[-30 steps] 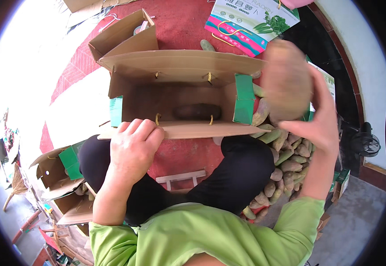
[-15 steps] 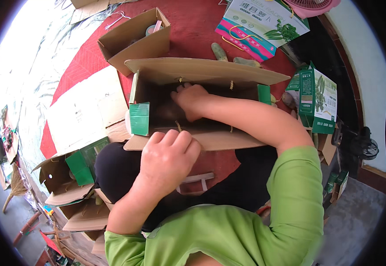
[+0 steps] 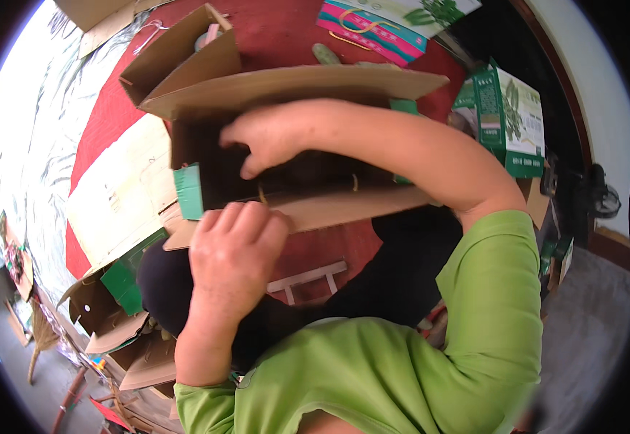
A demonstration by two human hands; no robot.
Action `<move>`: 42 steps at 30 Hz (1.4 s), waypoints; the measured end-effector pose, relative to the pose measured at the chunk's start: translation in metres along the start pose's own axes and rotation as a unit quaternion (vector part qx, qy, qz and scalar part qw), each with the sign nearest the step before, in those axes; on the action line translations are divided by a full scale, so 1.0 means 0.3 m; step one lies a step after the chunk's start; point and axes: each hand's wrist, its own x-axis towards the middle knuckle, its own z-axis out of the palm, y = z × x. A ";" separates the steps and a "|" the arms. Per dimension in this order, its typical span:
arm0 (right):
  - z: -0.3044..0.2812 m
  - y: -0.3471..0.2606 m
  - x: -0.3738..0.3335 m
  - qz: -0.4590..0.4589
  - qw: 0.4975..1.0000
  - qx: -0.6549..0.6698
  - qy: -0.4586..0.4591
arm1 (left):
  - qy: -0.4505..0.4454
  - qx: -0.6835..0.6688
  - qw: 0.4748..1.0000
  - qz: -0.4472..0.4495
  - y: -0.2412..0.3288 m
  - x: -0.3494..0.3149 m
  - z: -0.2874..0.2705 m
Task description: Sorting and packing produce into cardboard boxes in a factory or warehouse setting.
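A long cardboard box [image 3: 315,211] with brown insides and green end flaps stands open in front of me, above my knees. My left hand [image 3: 239,242] is closed over its near flap, fingers curled on the edge. Reaching across from the right, my right hand [image 3: 268,139] is inside the box's mouth, slightly blurred. Its thumb and fingers are apart, and nothing shows between them. Yellow cord loops [image 3: 355,182] stick out of the near wall. The box's floor is dark, so its contents cannot be made out.
A smaller open carton [image 3: 192,72] with a tape roll stands at the far left. Flattened cardboard [image 3: 123,192] and more open boxes [image 3: 112,307] lie left. Beyond the box are a green radish [image 3: 324,53] and a pink-blue gift box [image 3: 373,32]. A green-white carton [image 3: 510,119] stands right.
The view has shifted, and the box appears further left and tilted. My right hand has come up from deeper in the box and spread its fingers. My left hand stays on the near flap.
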 end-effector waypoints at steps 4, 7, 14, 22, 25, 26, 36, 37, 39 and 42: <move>-0.164 -0.087 -0.336 -0.014 0.967 0.181 0.179 | 0.001 0.001 1.000 -0.021 0.026 0.017 -0.004; -0.151 -0.025 -0.581 0.001 0.900 0.274 0.340 | -0.002 -0.007 0.999 -0.043 0.035 0.010 -0.003; 0.392 0.323 -1.087 0.271 0.761 0.229 0.543 | 0.013 -0.033 0.998 -0.053 0.053 0.003 0.022; 1.605 0.553 -1.297 0.548 0.836 0.014 0.034 | 0.032 -0.029 0.999 -0.031 0.045 0.000 0.048; 1.806 0.506 -1.233 0.597 0.724 0.188 0.291 | 0.040 -0.011 0.998 -0.036 0.032 -0.024 0.035; 1.848 0.482 -1.222 0.644 0.660 0.273 0.272 | 0.042 -0.010 0.998 -0.037 0.031 -0.024 0.030; 1.830 0.467 -1.088 0.730 0.518 0.355 0.271 | 0.050 0.010 0.997 -0.053 0.059 -0.004 0.035; 1.843 0.475 -1.088 0.726 0.528 0.349 0.270 | 0.052 0.009 0.997 -0.052 0.058 -0.003 0.033; 1.872 0.494 -1.090 0.725 0.489 0.389 0.291 | 0.059 0.011 0.996 -0.059 0.057 0.000 0.031; 1.777 0.436 -1.061 0.746 0.521 0.331 0.249 | 0.048 0.011 0.998 -0.025 0.064 0.011 0.033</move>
